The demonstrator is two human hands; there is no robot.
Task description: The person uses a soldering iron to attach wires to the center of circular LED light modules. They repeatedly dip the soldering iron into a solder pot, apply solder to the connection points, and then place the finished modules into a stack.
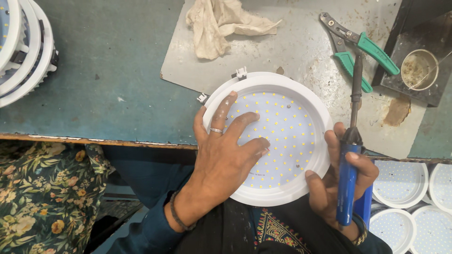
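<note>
A round white lamp housing [320,123] with a disc of small yellow light dots [287,136] lies at the table's near edge, partly over my lap. My left hand [225,150] rests flat on the disc, fingers spread, a ring on one finger. My right hand [346,181] grips a blue-handled soldering iron [349,171] upright, its dark tip [357,80] pointing away over the table, while the thumb and fingers touch the housing's right rim.
Green-handled pliers [360,49] and a crumpled cloth [221,23] lie on a grey metal sheet [301,51]. A small round tin [419,69] sits at the far right. Stacked white housings [26,51] stand far left; more lamp discs [400,183] lie lower right.
</note>
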